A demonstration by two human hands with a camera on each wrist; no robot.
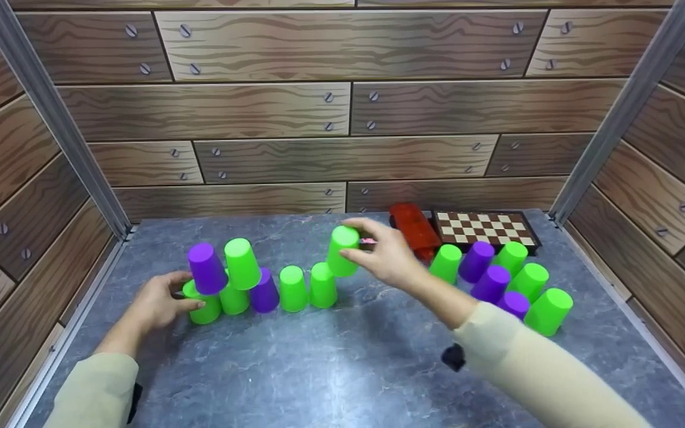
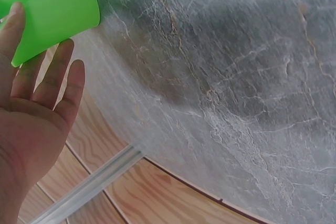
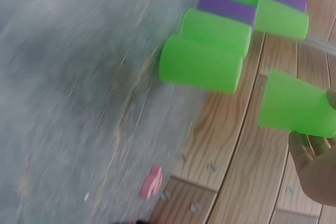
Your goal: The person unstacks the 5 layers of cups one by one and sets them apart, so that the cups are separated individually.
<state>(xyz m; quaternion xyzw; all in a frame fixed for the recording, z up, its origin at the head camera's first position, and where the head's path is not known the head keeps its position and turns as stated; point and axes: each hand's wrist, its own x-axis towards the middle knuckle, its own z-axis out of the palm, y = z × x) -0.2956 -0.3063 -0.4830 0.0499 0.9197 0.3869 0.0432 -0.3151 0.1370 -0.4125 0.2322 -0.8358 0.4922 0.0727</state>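
A row of several upside-down cups runs across the left half of the table, from a green end cup point(image 1: 206, 312) through a purple cup point(image 1: 264, 291) to a green cup point(image 1: 323, 286) at its right end. Another purple cup point(image 1: 207, 270) and a green cup point(image 1: 242, 264) stand on top at the left. My left hand point(image 1: 157, 303) holds the green end cup between thumb and fingers, the thumb point(image 2: 12, 30) on its near side. Raised above the row's right end, an upside-down green cup point(image 3: 294, 104) is pinched near its base by my right hand point(image 1: 387, 252).
On the right stands a group of upside-down green cups point(image 1: 549, 312) and purple cups point(image 1: 491, 284). Behind them lie a checkered board point(image 1: 485, 227) and a red item point(image 1: 415, 229). A small pink piece point(image 3: 151, 182) lies near the back edge. Wood-patterned walls point(image 1: 342, 110) enclose the table point(image 1: 295, 368).
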